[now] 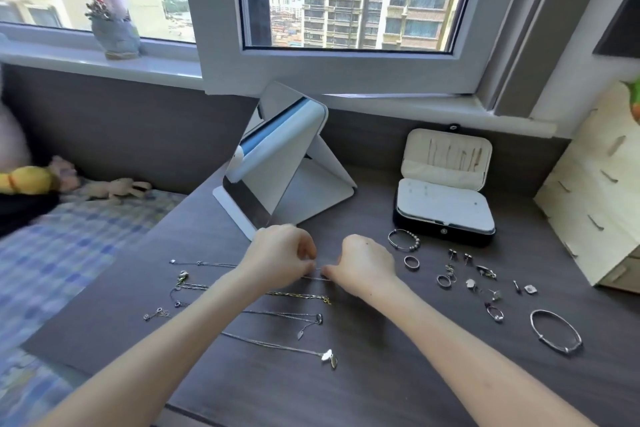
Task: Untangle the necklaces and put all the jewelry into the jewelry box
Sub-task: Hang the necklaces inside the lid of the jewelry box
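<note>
Necklaces [277, 319] lie left on the desk [381, 374]. Rings [411, 262] lie right. The jewelry box [445, 208] stands behind the rings

Thin necklaces [298, 295] lie spread left of the open jewelry box [443, 236].

Before me lies a dark brown wood-grain worktop [381, 374], under a white-framed window [214, 28] bright with daylight, tower blocks beyond the glass. A blue checked bed cover [69, 246] spreads to my left, and a pale slotted wooden cabinet [588, 211] stands to my right.
</note>
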`<action>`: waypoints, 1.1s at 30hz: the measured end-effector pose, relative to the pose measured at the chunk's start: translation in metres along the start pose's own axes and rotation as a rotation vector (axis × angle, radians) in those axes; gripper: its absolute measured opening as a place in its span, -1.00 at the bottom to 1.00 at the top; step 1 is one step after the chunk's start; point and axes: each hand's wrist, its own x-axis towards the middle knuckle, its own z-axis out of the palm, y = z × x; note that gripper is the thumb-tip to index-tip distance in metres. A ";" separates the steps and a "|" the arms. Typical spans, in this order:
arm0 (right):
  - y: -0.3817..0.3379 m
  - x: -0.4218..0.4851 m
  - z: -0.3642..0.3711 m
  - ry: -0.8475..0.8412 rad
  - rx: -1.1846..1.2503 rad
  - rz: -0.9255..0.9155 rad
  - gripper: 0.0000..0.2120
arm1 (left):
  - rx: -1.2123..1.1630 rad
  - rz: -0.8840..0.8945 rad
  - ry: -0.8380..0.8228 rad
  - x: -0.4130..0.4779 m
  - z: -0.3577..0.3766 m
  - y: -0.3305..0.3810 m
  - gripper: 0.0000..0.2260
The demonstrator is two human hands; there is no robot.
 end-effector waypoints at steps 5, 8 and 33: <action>0.002 0.004 0.004 0.006 0.087 0.000 -0.87 | -0.019 0.073 -0.063 0.005 0.009 -0.003 -0.83; 0.007 -0.006 -0.005 0.078 0.133 -0.061 -0.82 | -0.105 0.107 -0.051 0.007 0.014 -0.004 -0.83; 0.130 -0.095 -0.078 0.405 0.827 0.207 -0.76 | -1.540 -0.121 0.033 0.009 -0.005 0.051 -0.84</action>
